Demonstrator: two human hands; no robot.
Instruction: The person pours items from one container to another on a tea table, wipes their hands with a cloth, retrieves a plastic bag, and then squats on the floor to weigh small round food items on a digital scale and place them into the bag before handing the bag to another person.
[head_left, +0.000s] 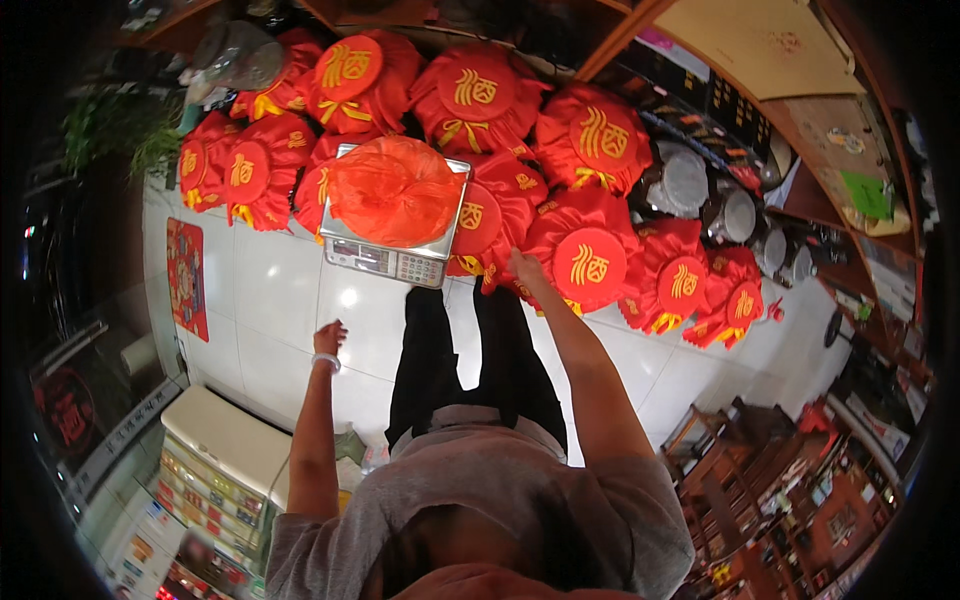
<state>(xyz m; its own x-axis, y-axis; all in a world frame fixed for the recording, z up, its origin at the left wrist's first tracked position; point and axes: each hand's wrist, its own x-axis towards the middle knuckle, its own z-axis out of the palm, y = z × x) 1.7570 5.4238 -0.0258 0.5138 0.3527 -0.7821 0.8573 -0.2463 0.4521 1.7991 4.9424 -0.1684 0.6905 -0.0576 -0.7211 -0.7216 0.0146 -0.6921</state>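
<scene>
A digital weighing scale (364, 259) with a keypad rests in front of me among red cloth-covered jars. On its metal pan lies a filled, knotted red plastic bag (397, 191); its contents are hidden. My left hand (330, 339), with a pale bangle at the wrist, hangs over the floor below the scale, holding nothing, fingers loosely bent. To the right of the scale, my right hand (525, 270) is beside a red cloth-covered jar (589, 255) with a yellow ribbon. The fingers blur against the red cloth, so contact is unclear.
More red-covered jars (474, 97) crowd behind the scale. Clear containers (679, 180) line the right, below wooden shelving (622, 41). A red printed mat (187, 277) lies on the white tiled floor (277, 277) at left. Lower left stands a glass display case (217, 480); wooden furniture (735, 480) is lower right.
</scene>
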